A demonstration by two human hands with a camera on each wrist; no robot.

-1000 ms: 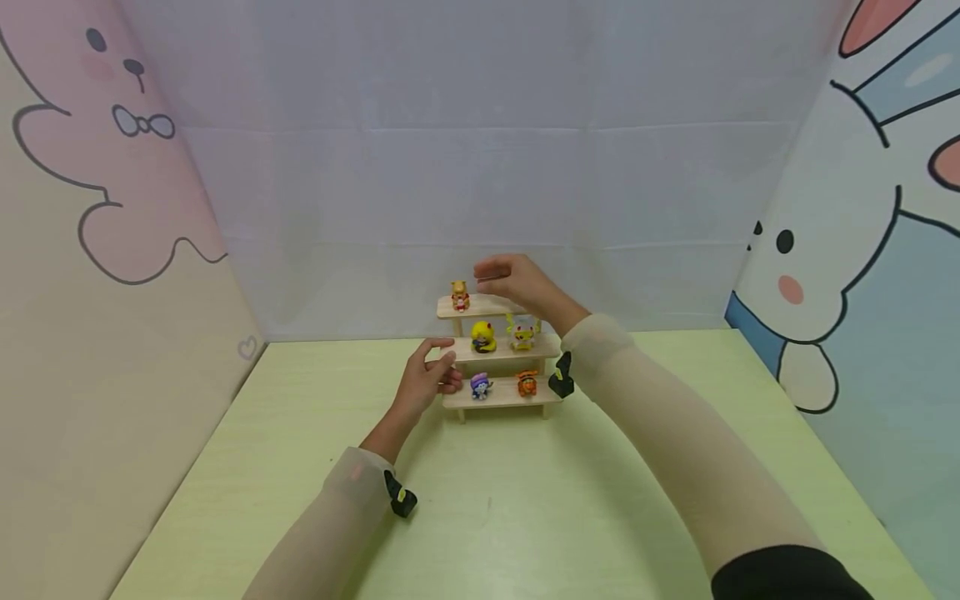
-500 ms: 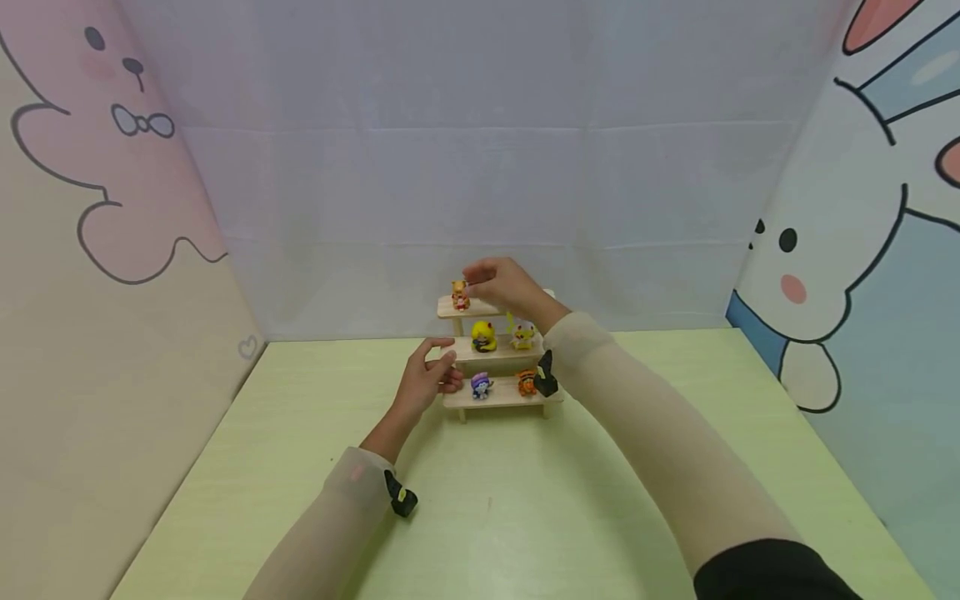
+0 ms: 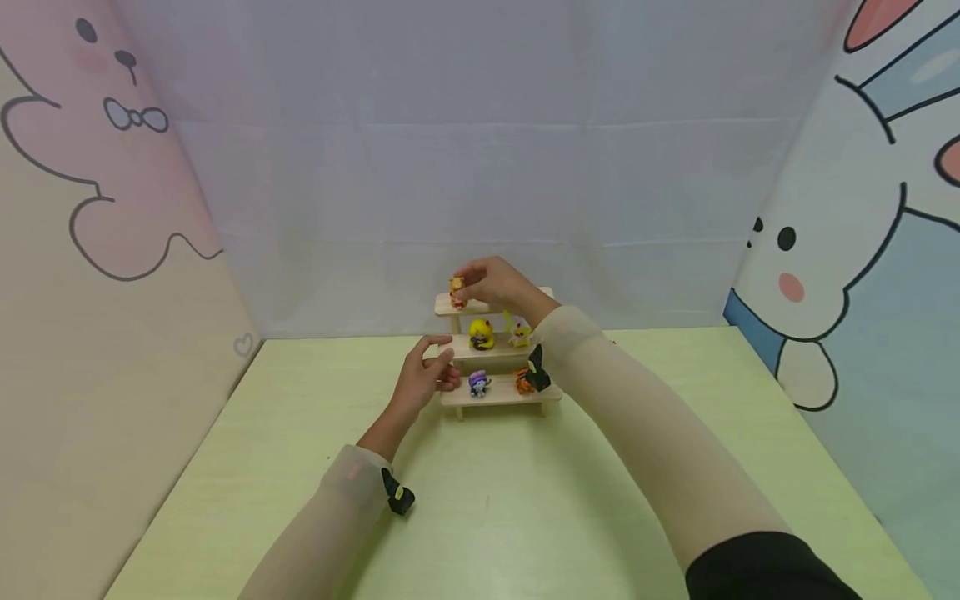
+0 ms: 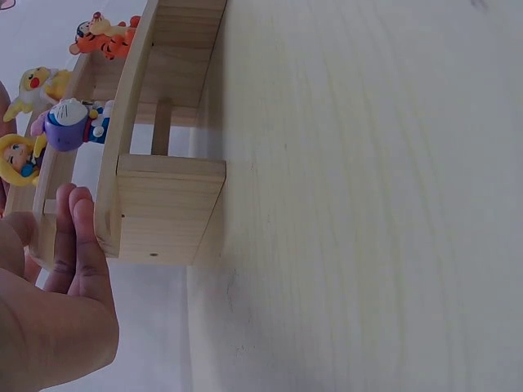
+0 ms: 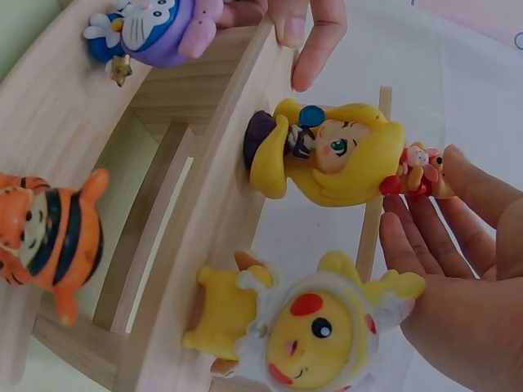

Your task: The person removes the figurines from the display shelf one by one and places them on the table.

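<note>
Bear toy (image 3: 456,283): far top tier, left end; partly covered by fingers.
Right hand (image 3: 497,285): thumb and fingers round bear toy, looks like a pinch; firmness can't tell.
Left hand (image 3: 422,377): thumb and fingers gripping left end of middle tier, probably steadying.
Wooden shelf (image 3: 498,400): three tiers, upright, far part of tabletop (image 3: 487,517).
Middle tier: yellow-haired doll (image 5: 351,155) left, pale yellow toy (image 5: 315,331) right, just below right hand's wrist.
Near bottom tier: purple-hatted toy (image 4: 69,126) left, tiger toy (image 5: 53,233) right, partly behind black wrist device (image 3: 537,368) in head view.
Surroundings: white cloth (image 3: 450,167) beyond shelf, cartoon rabbit (image 3: 817,275) on right wall.
Slip risk: bear toy small, could twist or drop if only the fingertips bear on it.
Knock risk: right forearm crosses in front of the right half; a low wrist could topple pale yellow toy, and the device could catch tiger toy.
Shelf risk: shelf looks light; uneven pull from left hand could shift or tip it and upset the row.
Doll risk: stands under the right hand's reach; a dropped bear toy could hit it.
</note>
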